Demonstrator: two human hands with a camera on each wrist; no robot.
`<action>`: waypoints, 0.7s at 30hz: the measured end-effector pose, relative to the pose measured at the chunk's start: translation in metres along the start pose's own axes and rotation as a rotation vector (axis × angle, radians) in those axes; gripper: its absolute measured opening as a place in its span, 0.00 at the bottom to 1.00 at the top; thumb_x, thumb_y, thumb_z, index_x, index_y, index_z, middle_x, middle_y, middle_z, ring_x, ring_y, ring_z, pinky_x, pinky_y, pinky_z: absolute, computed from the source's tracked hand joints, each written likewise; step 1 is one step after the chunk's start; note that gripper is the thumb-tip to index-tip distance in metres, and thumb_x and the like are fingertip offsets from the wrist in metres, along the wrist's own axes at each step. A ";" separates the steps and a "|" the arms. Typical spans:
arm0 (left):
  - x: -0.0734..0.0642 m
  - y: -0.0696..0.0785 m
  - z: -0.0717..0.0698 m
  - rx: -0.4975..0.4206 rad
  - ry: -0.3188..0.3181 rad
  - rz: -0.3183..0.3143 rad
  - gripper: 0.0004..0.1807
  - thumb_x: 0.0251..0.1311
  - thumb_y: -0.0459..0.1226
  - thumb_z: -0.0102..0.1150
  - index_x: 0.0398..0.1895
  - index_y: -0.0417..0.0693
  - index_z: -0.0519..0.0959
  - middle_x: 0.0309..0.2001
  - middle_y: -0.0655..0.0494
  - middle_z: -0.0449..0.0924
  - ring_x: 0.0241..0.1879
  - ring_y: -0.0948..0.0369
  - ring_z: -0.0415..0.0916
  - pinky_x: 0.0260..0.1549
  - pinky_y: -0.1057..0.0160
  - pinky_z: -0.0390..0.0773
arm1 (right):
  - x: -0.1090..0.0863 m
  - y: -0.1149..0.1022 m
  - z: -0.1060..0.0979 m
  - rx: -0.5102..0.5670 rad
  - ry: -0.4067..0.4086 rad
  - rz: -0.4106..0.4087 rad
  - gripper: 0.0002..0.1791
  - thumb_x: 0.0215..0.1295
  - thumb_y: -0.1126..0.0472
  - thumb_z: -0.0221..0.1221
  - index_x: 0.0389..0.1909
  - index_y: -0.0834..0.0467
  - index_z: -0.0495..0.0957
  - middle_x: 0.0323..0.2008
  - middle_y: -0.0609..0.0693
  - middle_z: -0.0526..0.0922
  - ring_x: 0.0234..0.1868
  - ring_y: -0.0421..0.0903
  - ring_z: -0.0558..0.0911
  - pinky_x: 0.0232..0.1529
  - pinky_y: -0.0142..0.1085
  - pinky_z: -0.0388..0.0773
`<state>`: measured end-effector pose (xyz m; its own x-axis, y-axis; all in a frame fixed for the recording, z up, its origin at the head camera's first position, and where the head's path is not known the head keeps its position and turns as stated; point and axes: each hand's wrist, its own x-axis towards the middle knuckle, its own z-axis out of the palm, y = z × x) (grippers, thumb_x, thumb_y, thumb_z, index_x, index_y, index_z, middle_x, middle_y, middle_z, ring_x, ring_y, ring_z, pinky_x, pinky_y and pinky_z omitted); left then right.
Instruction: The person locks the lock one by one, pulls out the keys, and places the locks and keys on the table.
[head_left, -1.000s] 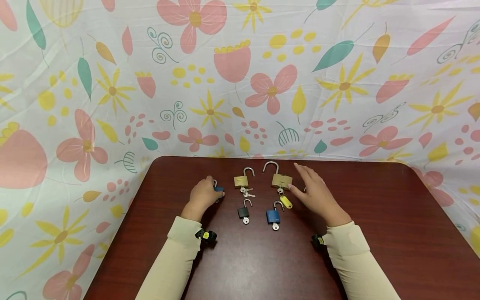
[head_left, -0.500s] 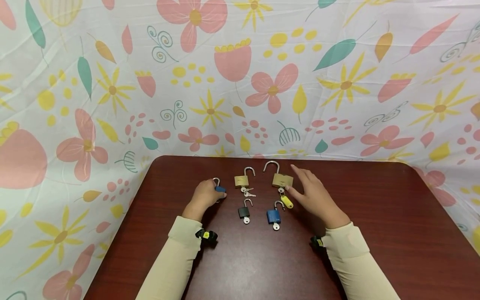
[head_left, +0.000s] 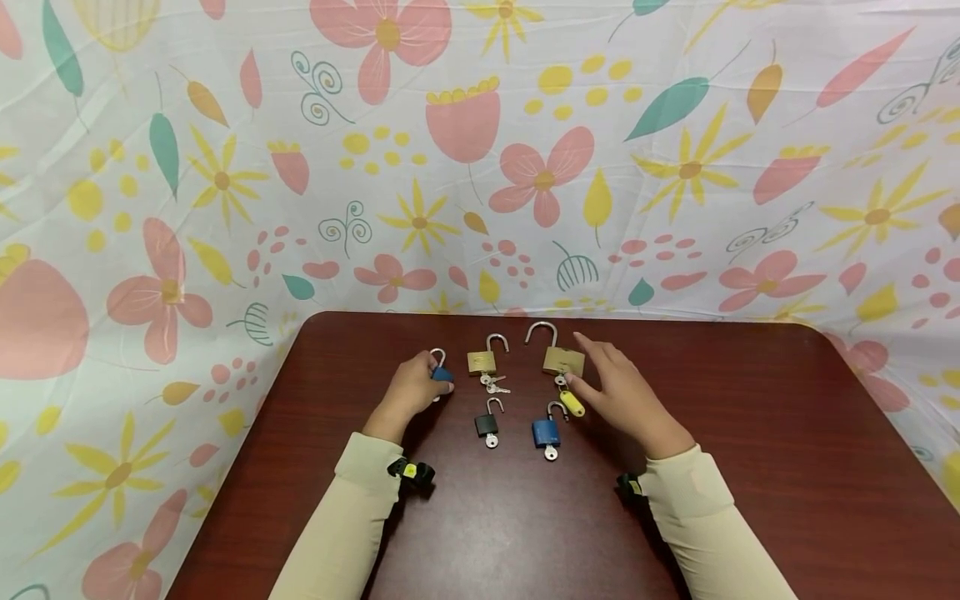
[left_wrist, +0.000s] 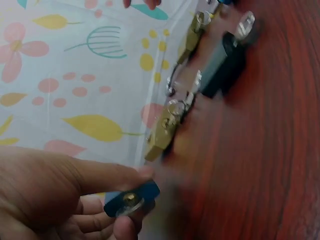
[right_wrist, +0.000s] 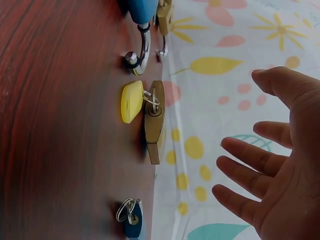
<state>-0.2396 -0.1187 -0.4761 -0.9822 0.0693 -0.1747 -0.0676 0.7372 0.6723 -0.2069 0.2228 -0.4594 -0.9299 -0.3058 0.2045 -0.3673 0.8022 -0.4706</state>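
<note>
My left hand pinches a small blue padlock at the left of the group, its shackle pointing up. The left wrist view shows this padlock from its keyhole end, between thumb and fingers, with a ring or key at the keyhole. My right hand is held with fingers extended and apart, beside a large brass padlock with a yellow key tag. Nothing is in that palm in the right wrist view. A dark blue padlock with key rings lies near it, hidden in the head view.
Between the hands lie a smaller brass padlock with keys, a black padlock and a larger blue padlock, each with its shackle released. The brown table ends at a flowered cloth behind.
My left hand has shifted slightly and the small blue padlock shows more, its shackle now in plain sight. My right hand has drifted a little left, toward the large brass padlock.
</note>
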 end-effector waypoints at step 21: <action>-0.022 0.042 0.008 -0.526 -0.225 0.157 0.21 0.60 0.32 0.69 0.54 0.39 0.73 0.45 0.43 0.83 0.35 0.58 0.79 0.38 0.61 0.81 | 0.004 -0.022 0.007 0.150 -0.005 -0.083 0.26 0.81 0.55 0.48 0.75 0.58 0.63 0.66 0.59 0.72 0.67 0.57 0.73 0.66 0.58 0.70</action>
<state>-0.2198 -0.0837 -0.4502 -0.9300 0.3337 -0.1541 -0.0589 0.2785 0.9586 -0.2023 0.2004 -0.4544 -0.8961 -0.3706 0.2443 -0.4416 0.6885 -0.5753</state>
